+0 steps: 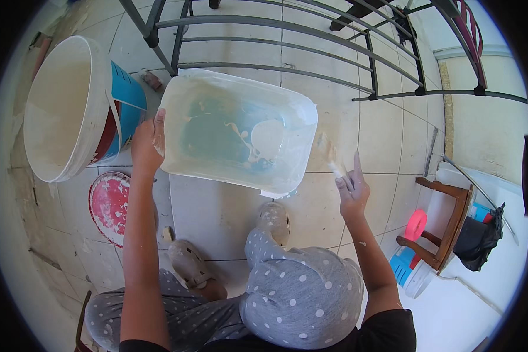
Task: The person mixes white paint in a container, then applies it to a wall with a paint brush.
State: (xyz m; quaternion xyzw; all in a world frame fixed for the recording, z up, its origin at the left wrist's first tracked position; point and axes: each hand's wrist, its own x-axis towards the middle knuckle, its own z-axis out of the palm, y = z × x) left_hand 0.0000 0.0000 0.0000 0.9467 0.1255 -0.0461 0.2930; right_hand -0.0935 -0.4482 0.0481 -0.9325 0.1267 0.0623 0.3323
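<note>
Translucent rectangular plastic tub (239,132), paint-streaked inside — left hand (148,142) clamps its left rim, tilted above the floor tiles; right hand (352,190), right of tub, grips a paint-clogged brush (330,157). Best hold the tilt steady.

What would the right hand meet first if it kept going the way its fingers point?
Probably the translucent plastic tub: the right hand holds a paintbrush angled up-left toward the tub's right rim. Depth is unclear, so it may pass beside it.

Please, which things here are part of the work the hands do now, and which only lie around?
In use:
- clear plastic tub, tilted, gripped by left hand
- paintbrush in right hand

Lying about:
- large white bucket
- red lid
- wooden stool
- metal railing
</note>
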